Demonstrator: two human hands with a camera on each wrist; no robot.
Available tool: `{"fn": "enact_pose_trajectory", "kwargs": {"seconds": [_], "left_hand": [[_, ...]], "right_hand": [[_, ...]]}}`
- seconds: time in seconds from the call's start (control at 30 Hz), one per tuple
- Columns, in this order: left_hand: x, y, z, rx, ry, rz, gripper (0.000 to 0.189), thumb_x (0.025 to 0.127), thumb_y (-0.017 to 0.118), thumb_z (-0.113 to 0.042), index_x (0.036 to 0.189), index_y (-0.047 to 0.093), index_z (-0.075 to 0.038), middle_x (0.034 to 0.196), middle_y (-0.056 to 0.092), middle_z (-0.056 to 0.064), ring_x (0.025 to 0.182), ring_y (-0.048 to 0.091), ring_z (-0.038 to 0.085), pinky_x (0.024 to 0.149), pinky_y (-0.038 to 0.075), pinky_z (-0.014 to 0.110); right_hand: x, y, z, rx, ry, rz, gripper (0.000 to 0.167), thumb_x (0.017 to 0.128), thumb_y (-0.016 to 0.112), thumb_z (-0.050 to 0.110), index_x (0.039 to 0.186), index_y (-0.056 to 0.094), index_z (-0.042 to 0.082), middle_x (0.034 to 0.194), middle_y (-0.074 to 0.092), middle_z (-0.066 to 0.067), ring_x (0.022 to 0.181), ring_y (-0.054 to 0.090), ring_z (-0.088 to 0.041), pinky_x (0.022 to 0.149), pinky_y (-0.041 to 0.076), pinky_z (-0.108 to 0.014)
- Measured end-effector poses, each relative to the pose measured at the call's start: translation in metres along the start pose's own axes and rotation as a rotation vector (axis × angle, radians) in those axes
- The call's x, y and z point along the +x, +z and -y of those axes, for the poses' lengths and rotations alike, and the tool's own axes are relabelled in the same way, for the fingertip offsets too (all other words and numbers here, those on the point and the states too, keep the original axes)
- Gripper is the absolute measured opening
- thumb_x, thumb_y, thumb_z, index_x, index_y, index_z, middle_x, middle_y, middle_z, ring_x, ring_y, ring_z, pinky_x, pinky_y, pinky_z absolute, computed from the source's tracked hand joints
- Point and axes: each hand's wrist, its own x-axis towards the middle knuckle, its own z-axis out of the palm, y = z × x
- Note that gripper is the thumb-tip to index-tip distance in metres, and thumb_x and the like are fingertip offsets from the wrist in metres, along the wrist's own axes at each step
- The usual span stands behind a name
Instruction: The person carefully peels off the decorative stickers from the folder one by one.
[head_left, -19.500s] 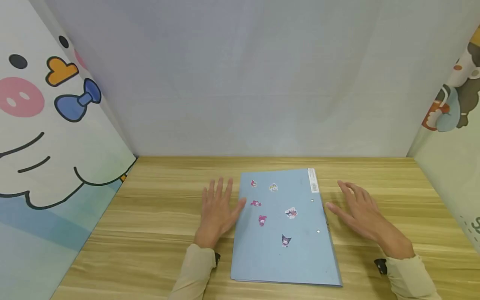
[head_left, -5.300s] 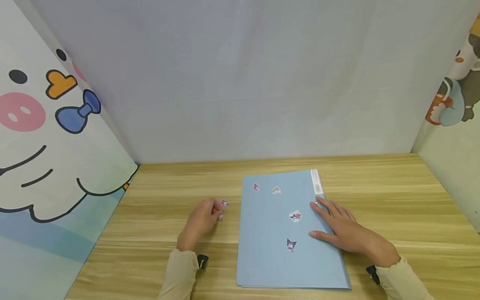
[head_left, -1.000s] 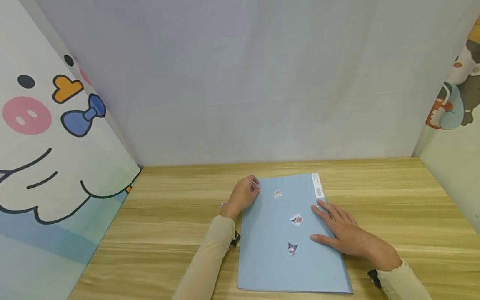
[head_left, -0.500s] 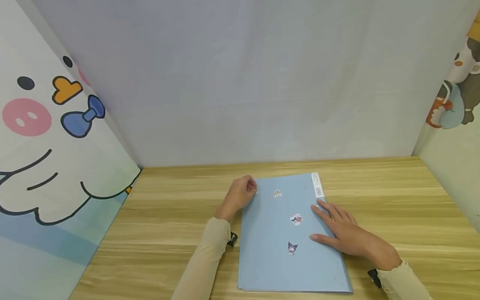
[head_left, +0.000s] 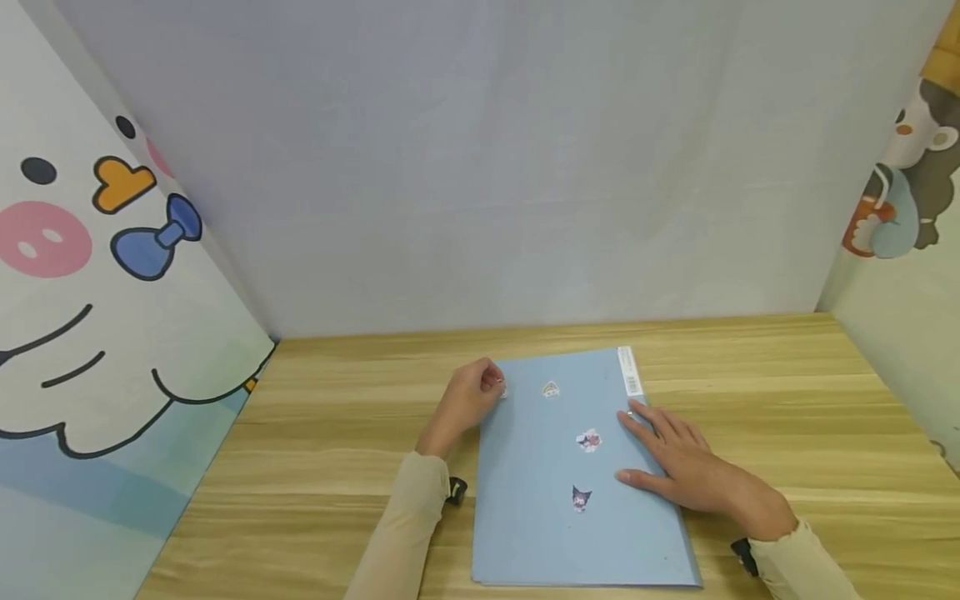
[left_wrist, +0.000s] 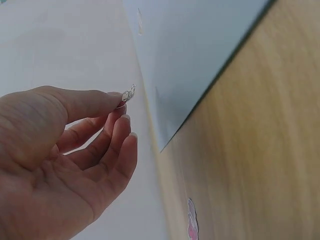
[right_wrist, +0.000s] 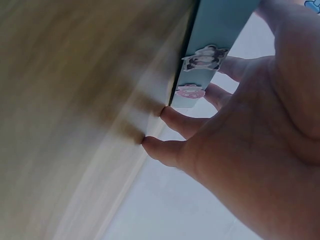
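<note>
1. A small sticker (left_wrist: 129, 94) is pinched between the thumb and index finger of a person's left hand (head_left: 467, 398), poking out past their tips.
2. It is near the far left corner of a blue folder (head_left: 547, 542), which lies flat on a wooden counter (head_left: 337, 400); the left wrist view shows a gap between sticker and folder.
3. The right hand (head_left: 686, 468) rests over the folder's right edge, fingers spread and gripping nothing.
4. On the cover are a pale sticker (head_left: 551, 389), a pink-and-white sticker (head_left: 589, 440) and a dark-hooded character sticker (head_left: 581, 498).
5. A loose pink sticker (left_wrist: 193, 221) lies on the counter.
6. A white label (head_left: 630, 372) with a barcode marks the folder's far right corner; its print is too small to read.
</note>
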Motion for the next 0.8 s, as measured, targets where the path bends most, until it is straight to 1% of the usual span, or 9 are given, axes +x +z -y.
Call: {"fn": "enact_pose_trajectory", "kwargs": {"seconds": [0.13,0.27,0.43,0.5,0.67,0.8], "left_hand": [[-0.005,-0.003,0.003,-0.012,0.012,-0.004,0.004,0.095,0.068,0.0,0.097,0.067,0.003,0.09,0.066,0.011,0.085,0.063,0.022,0.079,0.056,0.036],[-0.009,-0.005,0.009,-0.012,0.02,-0.017,0.005,0.095,0.068,-0.001,0.096,0.068,0.004,0.089,0.067,0.01,0.084,0.063,0.022,0.078,0.056,0.035],[-0.016,-0.01,0.016,-0.021,0.002,-0.029,0.005,0.095,0.069,-0.002,0.096,0.069,0.003,0.088,0.068,0.008,0.083,0.063,0.019,0.077,0.055,0.033],[-0.019,-0.012,0.017,-0.032,-0.015,-0.031,0.006,0.096,0.069,-0.004,0.097,0.07,0.002,0.089,0.068,0.007,0.083,0.063,0.019,0.078,0.055,0.033],[-0.025,-0.018,0.018,-0.046,-0.024,-0.045,0.007,0.096,0.071,-0.004,0.095,0.069,0.003,0.089,0.07,0.008,0.084,0.065,0.021,0.079,0.056,0.036],[-0.027,-0.021,0.023,-0.025,-0.025,-0.05,0.006,0.096,0.071,-0.004,0.094,0.069,0.001,0.089,0.07,0.008,0.083,0.066,0.021,0.078,0.057,0.036]], "right_hand": [[0.0,0.001,0.0,0.004,0.005,0.001,0.078,0.099,0.064,0.048,0.156,0.037,0.003,0.164,0.025,-0.022,0.145,0.025,-0.053,0.11,0.02,-0.073],[0.0,0.0,0.001,0.002,0.006,0.002,0.078,0.099,0.064,0.048,0.156,0.037,0.003,0.164,0.025,-0.022,0.145,0.025,-0.053,0.11,0.02,-0.073],[0.0,-0.001,0.002,-0.002,0.006,0.001,0.078,0.099,0.064,0.049,0.157,0.037,0.003,0.164,0.025,-0.022,0.144,0.026,-0.052,0.109,0.021,-0.073],[0.0,-0.001,0.003,-0.005,0.006,0.001,0.078,0.099,0.064,0.049,0.157,0.037,0.003,0.164,0.026,-0.022,0.144,0.026,-0.052,0.109,0.022,-0.073],[0.0,-0.001,0.003,-0.004,0.006,0.004,0.078,0.099,0.063,0.049,0.157,0.037,0.003,0.164,0.025,-0.022,0.145,0.026,-0.051,0.109,0.022,-0.073],[0.0,0.0,0.003,-0.002,0.01,0.006,0.078,0.099,0.063,0.049,0.157,0.037,0.004,0.164,0.025,-0.022,0.145,0.026,-0.051,0.11,0.021,-0.073]]}}
